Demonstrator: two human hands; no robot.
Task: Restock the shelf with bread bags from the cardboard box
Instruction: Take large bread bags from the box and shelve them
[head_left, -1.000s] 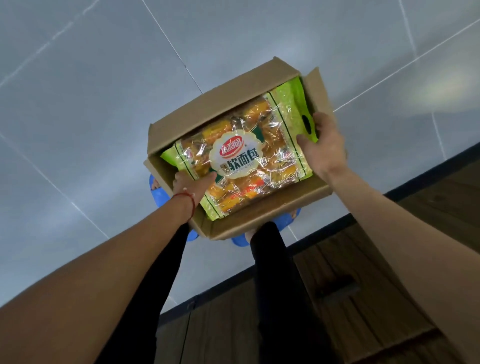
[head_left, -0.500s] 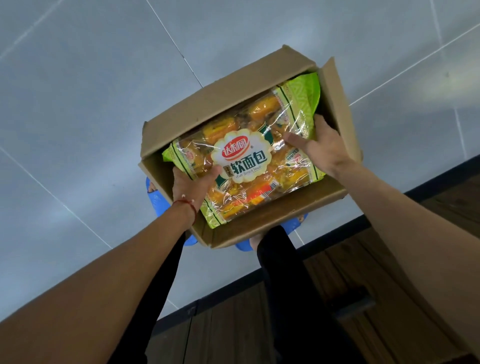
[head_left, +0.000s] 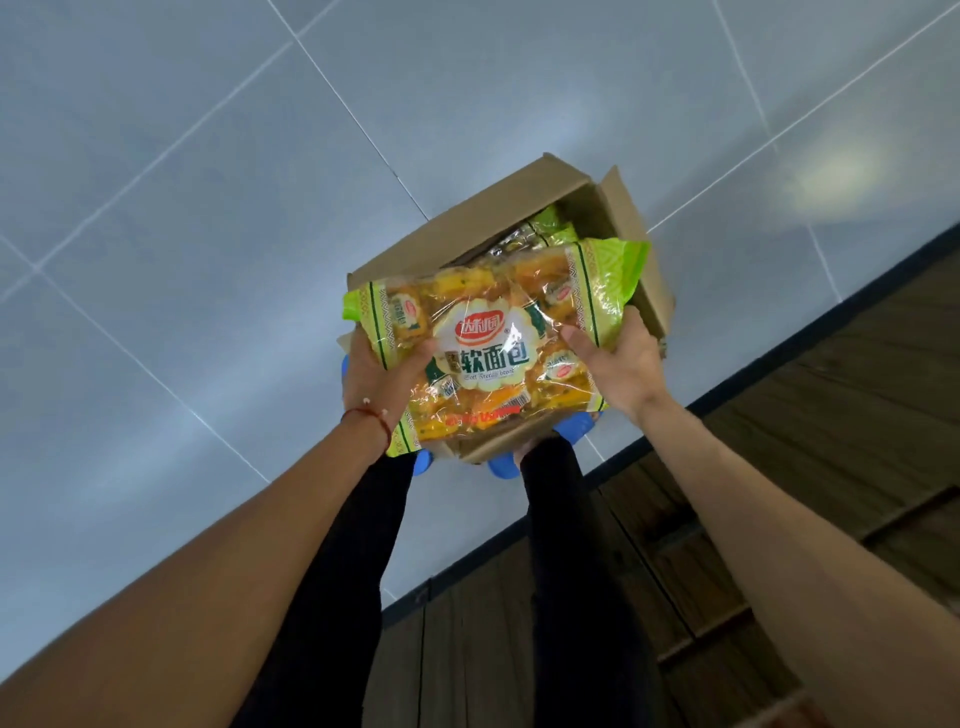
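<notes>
The left hand (head_left: 374, 374) and right hand (head_left: 618, 364) each grip an end of a clear, green-edged bread bag (head_left: 483, 358), held just above the open cardboard box (head_left: 519, 223). Its label reads 达利园 on red, with 软面包 beneath; the small English line is blurred. Another bag (head_left: 550, 228) lies inside the box.

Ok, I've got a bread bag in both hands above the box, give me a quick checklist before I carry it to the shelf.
1. Left hand grips the bread bag: ok.
2. Right hand grips its other side: ok.
3. Bag above the cardboard box rim: ok.
4. Wrapper untorn: cannot tell.
5. Room on the shelf: cannot tell, shelf not in view.
6. Second bag waiting in box: ok.
</notes>
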